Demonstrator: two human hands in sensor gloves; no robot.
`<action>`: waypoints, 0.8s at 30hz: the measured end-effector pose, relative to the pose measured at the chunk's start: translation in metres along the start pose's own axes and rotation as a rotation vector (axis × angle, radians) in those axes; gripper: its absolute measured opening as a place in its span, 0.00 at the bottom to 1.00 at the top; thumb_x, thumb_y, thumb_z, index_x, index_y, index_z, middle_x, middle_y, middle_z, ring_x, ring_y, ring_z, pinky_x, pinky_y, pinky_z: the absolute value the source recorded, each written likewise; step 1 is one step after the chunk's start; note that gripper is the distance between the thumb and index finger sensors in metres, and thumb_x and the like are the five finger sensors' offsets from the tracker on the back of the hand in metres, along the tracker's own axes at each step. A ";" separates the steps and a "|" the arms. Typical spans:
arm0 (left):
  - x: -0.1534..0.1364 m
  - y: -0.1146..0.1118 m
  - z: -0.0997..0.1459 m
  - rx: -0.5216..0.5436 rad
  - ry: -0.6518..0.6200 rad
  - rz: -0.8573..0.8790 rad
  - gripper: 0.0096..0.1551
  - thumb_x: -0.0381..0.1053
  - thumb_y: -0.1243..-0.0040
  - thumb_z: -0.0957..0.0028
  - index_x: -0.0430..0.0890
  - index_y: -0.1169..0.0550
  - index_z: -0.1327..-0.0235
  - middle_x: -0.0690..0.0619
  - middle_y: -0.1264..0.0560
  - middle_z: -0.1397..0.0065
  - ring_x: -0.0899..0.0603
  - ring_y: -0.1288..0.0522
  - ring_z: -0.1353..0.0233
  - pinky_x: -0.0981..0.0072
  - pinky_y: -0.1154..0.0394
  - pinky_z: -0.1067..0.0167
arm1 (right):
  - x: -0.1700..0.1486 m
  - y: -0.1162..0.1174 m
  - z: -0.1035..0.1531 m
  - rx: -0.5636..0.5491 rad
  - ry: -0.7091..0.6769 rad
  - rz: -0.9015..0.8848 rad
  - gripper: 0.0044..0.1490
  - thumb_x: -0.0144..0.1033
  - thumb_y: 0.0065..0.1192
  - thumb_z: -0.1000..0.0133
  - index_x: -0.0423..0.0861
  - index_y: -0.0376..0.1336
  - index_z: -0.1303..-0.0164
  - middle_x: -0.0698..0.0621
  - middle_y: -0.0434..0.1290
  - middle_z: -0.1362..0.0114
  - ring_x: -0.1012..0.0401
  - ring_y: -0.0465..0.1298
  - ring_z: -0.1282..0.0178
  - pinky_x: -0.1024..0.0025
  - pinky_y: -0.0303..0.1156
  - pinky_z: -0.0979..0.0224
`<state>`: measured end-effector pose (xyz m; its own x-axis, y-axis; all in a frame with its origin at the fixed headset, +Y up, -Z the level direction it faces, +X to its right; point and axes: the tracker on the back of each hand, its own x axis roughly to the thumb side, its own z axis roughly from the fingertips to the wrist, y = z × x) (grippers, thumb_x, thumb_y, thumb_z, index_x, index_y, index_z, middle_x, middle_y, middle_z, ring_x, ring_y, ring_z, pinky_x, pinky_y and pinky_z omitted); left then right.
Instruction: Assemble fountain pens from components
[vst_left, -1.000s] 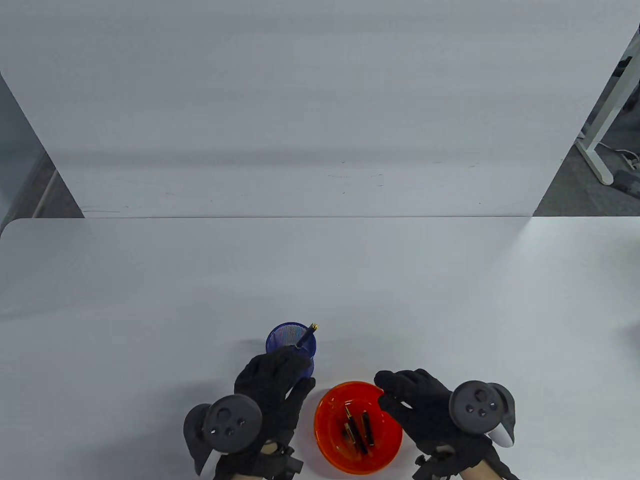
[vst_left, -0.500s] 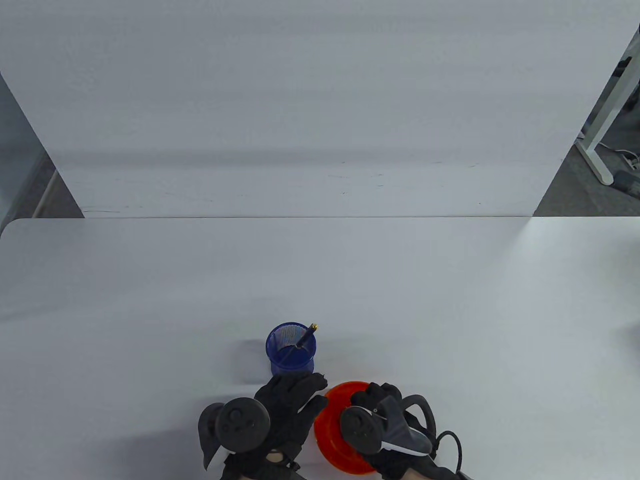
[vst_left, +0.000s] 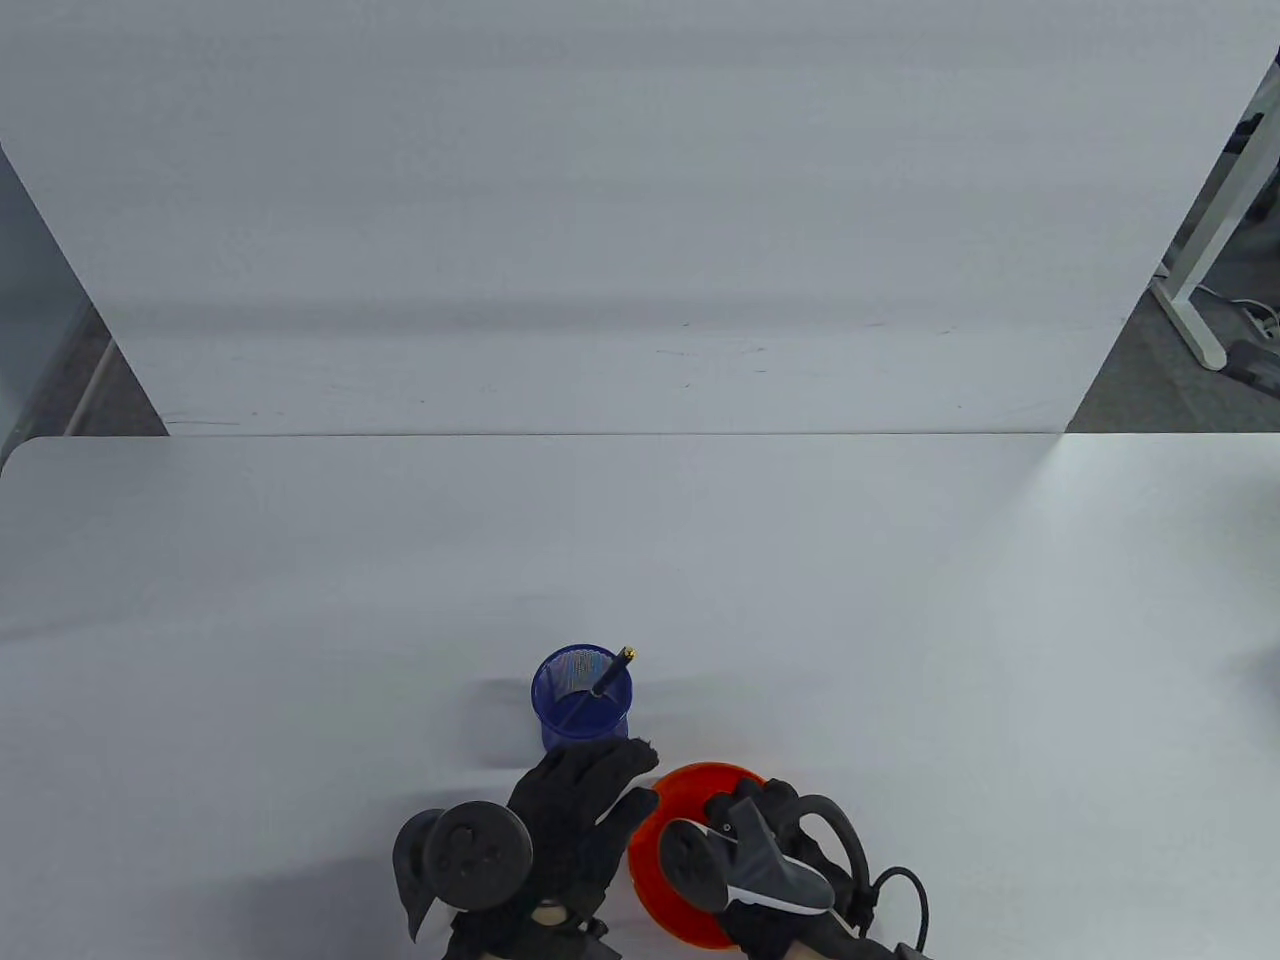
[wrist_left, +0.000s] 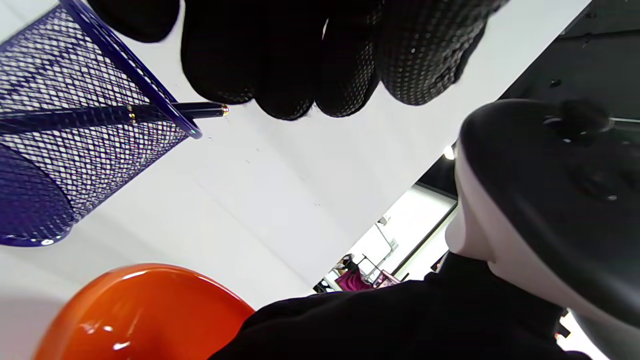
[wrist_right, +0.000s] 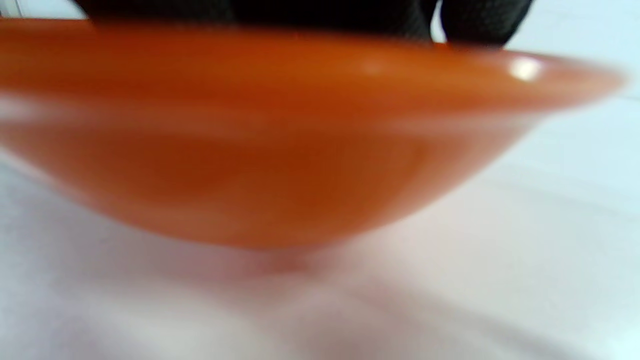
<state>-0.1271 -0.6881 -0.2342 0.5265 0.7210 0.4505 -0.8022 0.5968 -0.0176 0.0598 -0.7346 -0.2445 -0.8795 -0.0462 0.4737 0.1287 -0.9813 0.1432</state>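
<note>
The orange bowl (vst_left: 655, 815) sits on the white tabletop (vst_left: 900, 620) near its front edge; everything below is placed relative to that bowl.

Right hand (vst_left: 770, 850) is over the bowl, covering most of it w/ its tracker turned sideways. In the right wrist view the bowl's outer wall (wrist_right: 280, 150) fills the frame, blurred, and the gloved fingers (wrist_right: 480, 20) dip over the rim into the bowl. Can't tell what, if anything, they have hold of, or how far apart they are; the bowl's contents are hidden.

Left hand (vst_left: 575, 820) lies just left of the bowl, palm down, fingers (vst_left: 620, 760) spread and extended, tips near the bowl's far-left rim. It holds nothing. In the left wrist view the fingers (wrist_left: 280, 60) hang side by side, loosely straight, above the tabletop.

A blue mesh cup (vst_left: 583, 697) stands upright just beyond the bowl and a bit to its left, apart from it, close to the left fingertips. 1 dark pen (vst_left: 610, 675) w/ a gold end leans in the cup, its tip sticking out over the rim on the side toward the bowl. Left wrist view shows the same pen (wrist_left: 175, 111) crossing the cup's rim (wrist_left: 150, 95), gold band visible.

A white panel (vst_left: 640, 200) stands behind the tabletop, well beyond the bowl.
</note>
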 end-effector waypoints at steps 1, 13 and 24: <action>0.000 0.000 -0.001 -0.007 -0.010 0.004 0.27 0.50 0.36 0.37 0.41 0.22 0.28 0.34 0.27 0.26 0.24 0.28 0.30 0.23 0.39 0.33 | 0.000 0.000 0.000 0.007 -0.006 -0.009 0.27 0.43 0.77 0.46 0.42 0.76 0.41 0.41 0.79 0.39 0.43 0.75 0.43 0.35 0.60 0.28; -0.002 -0.001 -0.001 -0.016 0.014 0.011 0.26 0.48 0.34 0.37 0.41 0.22 0.28 0.34 0.27 0.26 0.24 0.29 0.29 0.23 0.39 0.33 | 0.009 0.005 0.001 -0.007 -0.012 0.071 0.26 0.39 0.78 0.47 0.39 0.75 0.43 0.39 0.79 0.41 0.42 0.74 0.44 0.33 0.59 0.28; -0.004 -0.002 -0.001 -0.006 0.027 0.035 0.25 0.47 0.35 0.37 0.41 0.22 0.28 0.34 0.27 0.25 0.24 0.29 0.29 0.22 0.41 0.32 | 0.006 0.004 0.003 -0.022 -0.023 0.055 0.26 0.41 0.79 0.49 0.40 0.76 0.45 0.41 0.80 0.42 0.42 0.74 0.44 0.33 0.60 0.28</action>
<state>-0.1272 -0.6919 -0.2370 0.5060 0.7505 0.4250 -0.8185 0.5733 -0.0379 0.0561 -0.7383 -0.2387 -0.8606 -0.0964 0.5001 0.1667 -0.9812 0.0976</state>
